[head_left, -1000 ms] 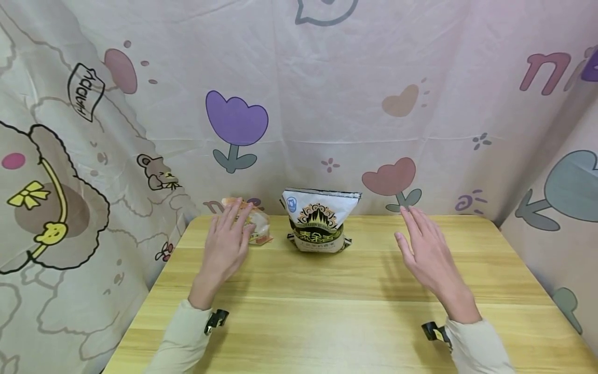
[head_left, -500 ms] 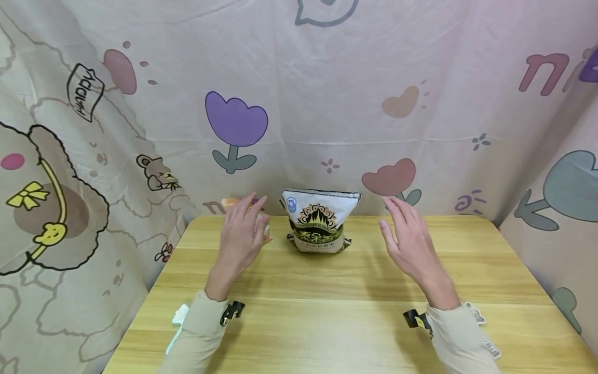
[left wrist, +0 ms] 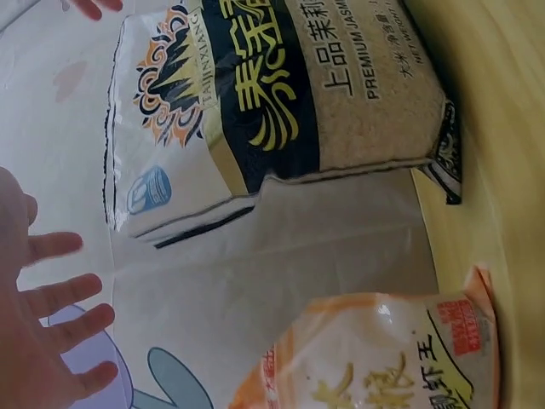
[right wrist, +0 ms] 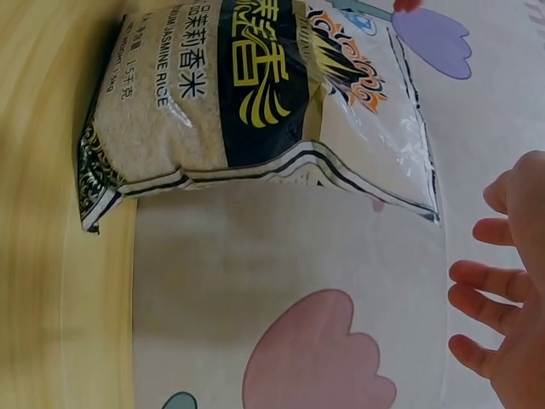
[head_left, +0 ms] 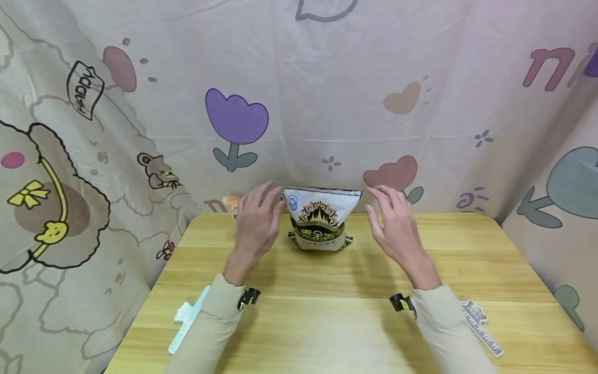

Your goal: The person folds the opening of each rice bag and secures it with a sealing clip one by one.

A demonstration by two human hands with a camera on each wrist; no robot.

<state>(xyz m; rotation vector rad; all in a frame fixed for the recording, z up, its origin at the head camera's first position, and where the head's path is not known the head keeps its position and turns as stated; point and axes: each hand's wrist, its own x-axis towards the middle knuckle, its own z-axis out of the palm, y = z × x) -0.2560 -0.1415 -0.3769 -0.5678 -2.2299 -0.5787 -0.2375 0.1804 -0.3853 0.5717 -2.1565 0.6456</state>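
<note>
- Left grip point(head_left: 255, 223): fingers spread, holding nothing.
- Right grip point(head_left: 397, 228): fingers parted, likewise holding nothing.
- Jasmine rice bag point(head_left: 321, 221): upright on the desk point(head_left: 322, 322), between the two grips, touching neither.

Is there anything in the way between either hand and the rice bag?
Nothing visible. The left hand and right hand flank the rice bag, and the gap on each side shows no object. The orange-edged packet stands to the bag's left, partly behind the left hand in the head view, not between them.
</note>
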